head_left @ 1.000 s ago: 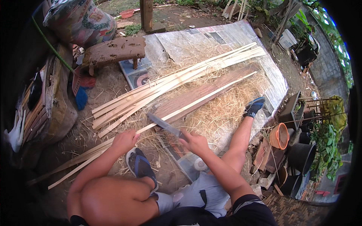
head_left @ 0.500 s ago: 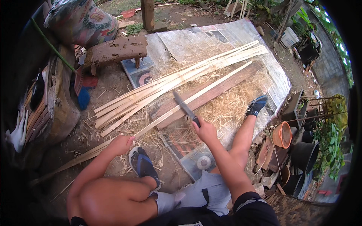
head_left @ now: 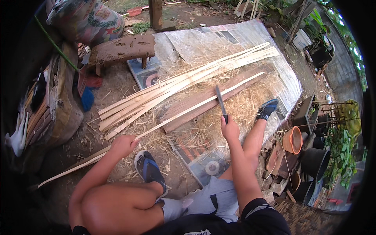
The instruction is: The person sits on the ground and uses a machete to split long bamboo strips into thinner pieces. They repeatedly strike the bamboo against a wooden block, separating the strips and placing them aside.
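My left hand (head_left: 123, 146) is closed round a long, pale wooden strip (head_left: 196, 111) that looks like split bamboo. The strip runs up to the right along a brown board (head_left: 182, 124) and also trails behind my hand to the lower left. In my right hand (head_left: 230, 128) is a knife (head_left: 220, 100) with a dark handle, its blade pointing away from me and crossing the strip over the board. Beyond the board lies a bundle of similar pale strips (head_left: 176, 85). Curly shavings (head_left: 239, 111) are heaped around the board.
A printed sheet (head_left: 188, 41) lies under the wood. At the far left stand a low brown bench (head_left: 122, 50) and a full sack (head_left: 88, 21). An orange pot (head_left: 292, 140) and black pots (head_left: 315, 162) line the right side. My shoes (head_left: 149, 169) flank the work.
My right hand has moved the knife up and to the right along the strip. The strip's far end has shifted slightly, and its tail at lower left has swung.
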Demonstrator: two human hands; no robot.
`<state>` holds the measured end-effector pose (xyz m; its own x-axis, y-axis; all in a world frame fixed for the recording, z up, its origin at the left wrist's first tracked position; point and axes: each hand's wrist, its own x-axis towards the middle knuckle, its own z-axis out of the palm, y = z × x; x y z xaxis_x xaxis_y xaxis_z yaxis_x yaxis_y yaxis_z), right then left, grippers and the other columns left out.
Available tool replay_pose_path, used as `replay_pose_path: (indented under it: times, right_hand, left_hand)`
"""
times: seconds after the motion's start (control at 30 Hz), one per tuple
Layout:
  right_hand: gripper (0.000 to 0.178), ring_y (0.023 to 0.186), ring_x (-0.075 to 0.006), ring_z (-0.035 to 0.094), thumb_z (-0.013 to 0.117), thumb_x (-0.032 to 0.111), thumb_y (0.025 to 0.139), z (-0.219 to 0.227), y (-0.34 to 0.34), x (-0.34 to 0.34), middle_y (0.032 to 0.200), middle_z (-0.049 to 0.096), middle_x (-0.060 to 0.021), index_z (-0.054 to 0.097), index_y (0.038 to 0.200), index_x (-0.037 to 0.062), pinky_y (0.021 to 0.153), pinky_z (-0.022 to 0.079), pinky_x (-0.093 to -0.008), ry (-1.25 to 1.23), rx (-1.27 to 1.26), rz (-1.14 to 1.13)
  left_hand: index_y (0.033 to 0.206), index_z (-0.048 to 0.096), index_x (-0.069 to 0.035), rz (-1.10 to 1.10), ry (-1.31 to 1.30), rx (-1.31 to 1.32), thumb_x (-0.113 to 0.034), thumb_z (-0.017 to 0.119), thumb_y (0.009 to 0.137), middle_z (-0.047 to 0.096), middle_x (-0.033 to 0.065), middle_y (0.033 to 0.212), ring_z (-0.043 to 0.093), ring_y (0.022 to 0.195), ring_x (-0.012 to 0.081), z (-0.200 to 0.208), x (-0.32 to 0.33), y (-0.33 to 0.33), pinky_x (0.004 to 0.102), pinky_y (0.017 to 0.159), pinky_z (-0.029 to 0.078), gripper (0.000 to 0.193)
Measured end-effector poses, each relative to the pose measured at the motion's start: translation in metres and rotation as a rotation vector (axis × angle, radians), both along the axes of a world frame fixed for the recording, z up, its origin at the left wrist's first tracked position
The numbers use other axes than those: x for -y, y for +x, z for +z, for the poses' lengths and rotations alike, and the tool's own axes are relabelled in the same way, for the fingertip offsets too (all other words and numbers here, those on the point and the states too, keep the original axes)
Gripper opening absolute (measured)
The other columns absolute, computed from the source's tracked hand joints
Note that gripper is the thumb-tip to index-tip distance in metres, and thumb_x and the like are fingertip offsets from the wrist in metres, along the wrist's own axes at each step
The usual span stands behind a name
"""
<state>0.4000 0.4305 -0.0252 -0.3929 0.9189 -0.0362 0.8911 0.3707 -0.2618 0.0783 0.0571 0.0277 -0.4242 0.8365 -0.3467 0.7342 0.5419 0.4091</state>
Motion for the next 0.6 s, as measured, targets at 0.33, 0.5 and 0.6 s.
replay_pose_path:
  times: [0.33, 0.5, 0.6]
  right_hand:
    - [0.051, 0.073, -0.0404, 0.072, 0.055, 0.057, 0.099, 0.049, -0.049, 0.147, 0.080, 0.071, -0.0169, 0.056, 0.135, 0.0202, 0.068, 0.056, -0.0527, -0.063, 0.086, 0.776]
    - [0.048, 0.072, -0.0368, 0.072, 0.056, 0.056, 0.099, 0.006, -0.021, 0.017, 0.082, 0.074, -0.0152, 0.062, 0.132, 0.0225, 0.062, 0.057, -0.0487, 0.060, 0.013, 0.377]
    - [0.047, 0.078, -0.0409, 0.072, 0.052, 0.055, 0.101, 0.005, 0.004, -0.045, 0.086, 0.074, -0.0183, 0.062, 0.130, 0.0193, 0.067, 0.056, -0.0536, 0.073, 0.020, 0.177]
  left_hand:
    - [0.083, 0.074, -0.005, 0.007, -0.021, 0.042, -0.043, 0.051, 0.104, 0.068, 0.0232, 0.077, 0.067, 0.079, 0.0433, -0.011, -0.017, 0.010, 0.0514, 0.076, 0.052, 0.049]
    - [0.083, 0.075, -0.006, 0.076, -0.110, 0.193, -0.045, 0.050, 0.105, 0.070, 0.0202, 0.078, 0.068, 0.077, 0.0417, 0.001, 0.021, 0.004, 0.0506, 0.075, 0.052, 0.051]
    - [0.082, 0.075, -0.006, 0.090, -0.119, 0.225, -0.046, 0.051, 0.105, 0.069, 0.0163, 0.072, 0.068, 0.070, 0.0345, 0.005, 0.032, -0.008, 0.0466, 0.069, 0.053, 0.053]
